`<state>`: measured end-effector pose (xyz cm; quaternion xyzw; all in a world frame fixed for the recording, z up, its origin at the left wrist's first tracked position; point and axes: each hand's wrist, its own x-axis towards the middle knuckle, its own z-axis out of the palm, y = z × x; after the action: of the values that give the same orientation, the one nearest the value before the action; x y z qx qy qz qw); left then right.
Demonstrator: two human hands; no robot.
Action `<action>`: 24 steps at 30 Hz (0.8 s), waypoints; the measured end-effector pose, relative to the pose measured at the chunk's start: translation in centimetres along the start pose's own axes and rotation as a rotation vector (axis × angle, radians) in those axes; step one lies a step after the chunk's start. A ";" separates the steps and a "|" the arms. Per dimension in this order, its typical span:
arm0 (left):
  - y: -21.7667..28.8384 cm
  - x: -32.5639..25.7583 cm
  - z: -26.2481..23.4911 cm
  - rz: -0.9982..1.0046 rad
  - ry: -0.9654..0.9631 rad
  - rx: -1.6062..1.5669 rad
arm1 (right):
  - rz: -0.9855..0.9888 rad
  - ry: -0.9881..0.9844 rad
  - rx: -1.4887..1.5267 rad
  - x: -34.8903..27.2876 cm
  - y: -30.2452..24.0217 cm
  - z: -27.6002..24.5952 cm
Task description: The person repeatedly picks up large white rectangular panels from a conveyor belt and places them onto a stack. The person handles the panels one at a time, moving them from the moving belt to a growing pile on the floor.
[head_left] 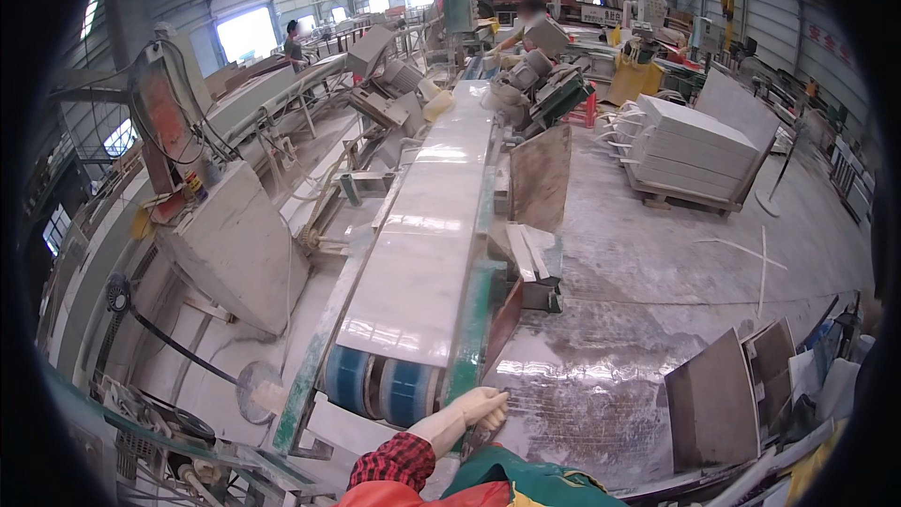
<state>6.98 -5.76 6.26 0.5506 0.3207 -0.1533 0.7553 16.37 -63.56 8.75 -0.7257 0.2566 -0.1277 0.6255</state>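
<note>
My left hand [472,407], in a pale cream glove, reaches in from the lower edge below a red-and-black checked sleeve [399,458]. Its fingers are curled together beside the near right corner of the conveyor frame [462,374]; what they hold, if anything, is hidden. Just beyond the hand, glossy white stone slabs [404,291] lie end to end along the conveyor. Blue bands on a roller [408,390] show under the nearest slab's edge. I cannot see my right hand.
Motor-driven machine heads [399,75] flank the conveyor farther up, where a co-worker [531,23] stands. A stack of thick white slabs [694,145] rests on a pallet at right. Brown boards [710,404] lean at near right. A round-based stand [258,392] is at left. The floor [601,385] looks wet.
</note>
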 end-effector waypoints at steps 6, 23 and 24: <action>4.8 -2.3 8.6 0.143 -0.212 -0.273 | -0.114 -0.706 0.070 -3.4 -3.6 12.5; 0.6 -11.9 -2.9 0.703 0.437 -0.885 | -1.333 -1.523 -0.309 -23.0 -17.2 33.2; -0.3 -12.3 -4.3 0.731 0.435 -0.914 | -1.303 -1.526 -0.318 -21.9 -16.6 32.7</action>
<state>-3.79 -3.38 13.28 0.2645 0.2912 0.3835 0.8356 18.16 -22.90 21.85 -0.6870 -0.6427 0.0892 0.3271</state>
